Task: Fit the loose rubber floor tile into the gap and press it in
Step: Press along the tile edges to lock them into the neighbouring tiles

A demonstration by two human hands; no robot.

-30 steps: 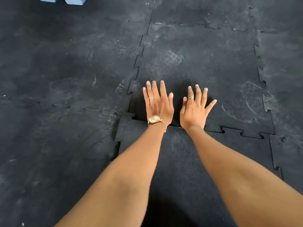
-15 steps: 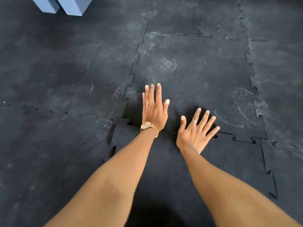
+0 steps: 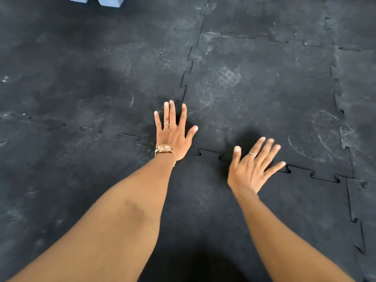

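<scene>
The black rubber tile (image 3: 203,204) with jigsaw edges lies on the floor under my forearms. Its far edge (image 3: 209,153) meets the scuffed tile behind it (image 3: 254,88). My left hand (image 3: 175,133), wearing a ring and a gold watch, lies flat with fingers spread on the tile's far left corner, where several seams meet. My right hand (image 3: 252,167) is open, palm down, fingers spread over the far seam to the right; it looks slightly blurred. Neither hand holds anything. The corner itself is hidden under my left palm.
Black interlocking rubber tiles cover the whole floor. A jigsaw seam (image 3: 354,220) runs along the tile's right side. Pale blue blocks (image 3: 105,1) stand at the far left top edge of the view.
My left hand has shifted left onto the tile's corner. My right hand has drawn back toward me and moved right along the seam, angling its fingers to the right.
</scene>
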